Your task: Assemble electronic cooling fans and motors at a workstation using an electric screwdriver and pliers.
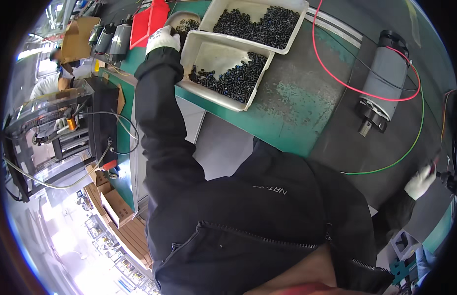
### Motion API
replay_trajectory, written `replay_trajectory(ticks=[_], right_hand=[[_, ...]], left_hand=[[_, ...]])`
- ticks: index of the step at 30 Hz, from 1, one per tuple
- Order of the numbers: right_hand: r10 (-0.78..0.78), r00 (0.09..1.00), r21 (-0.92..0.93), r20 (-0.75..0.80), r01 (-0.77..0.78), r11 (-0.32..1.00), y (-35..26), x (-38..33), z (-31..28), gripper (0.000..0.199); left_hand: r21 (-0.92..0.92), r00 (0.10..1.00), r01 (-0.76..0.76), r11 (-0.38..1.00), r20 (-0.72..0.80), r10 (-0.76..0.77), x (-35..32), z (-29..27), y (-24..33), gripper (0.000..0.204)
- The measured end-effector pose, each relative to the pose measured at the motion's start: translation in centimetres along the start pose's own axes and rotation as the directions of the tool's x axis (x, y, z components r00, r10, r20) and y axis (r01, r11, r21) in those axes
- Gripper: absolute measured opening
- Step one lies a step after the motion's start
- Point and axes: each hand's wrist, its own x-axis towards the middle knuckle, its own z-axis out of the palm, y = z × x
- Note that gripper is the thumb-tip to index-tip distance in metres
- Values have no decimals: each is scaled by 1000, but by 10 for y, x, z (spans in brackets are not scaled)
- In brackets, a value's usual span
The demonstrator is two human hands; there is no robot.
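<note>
My left hand (163, 40), in a white glove, reaches far forward to the near left side of a small light container (177, 16) holding small dark parts (188, 24). Its fingertips are hidden, so their grip does not show. Far off to the right, my right hand (420, 183), also gloved in white, is closed beside a dark fitting (449, 182) at the bench's right side. A thin reddish-dark item shows at its fingertips, too small to name. Beside my left forearm stands a white tray (262, 81) of short black cylindrical pieces (233, 81).
Behind it sits another white tray (303, 14) of black pieces. A grey cylindrical motor (385, 73) with red, black and green wires lies at the right. Red bins (147, 24) and more motors (121, 42) stand back left. A black machine frame (98, 103) and another person (51, 83) are left.
</note>
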Motion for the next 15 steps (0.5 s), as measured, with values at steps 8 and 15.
replay_trajectory(ticks=[8, 15], right_hand=[[149, 957, 330, -248, -61, 942, -7, -20, 3, 35], [-46, 860, 210, -509, 176, 962, -3, -9, -27, 36]], left_hand=[[24, 998, -60, 998, 17, 59, 47, 19, -10, 27], [7, 987, -121, 993, -108, 121, 48, 19, -32, 29]])
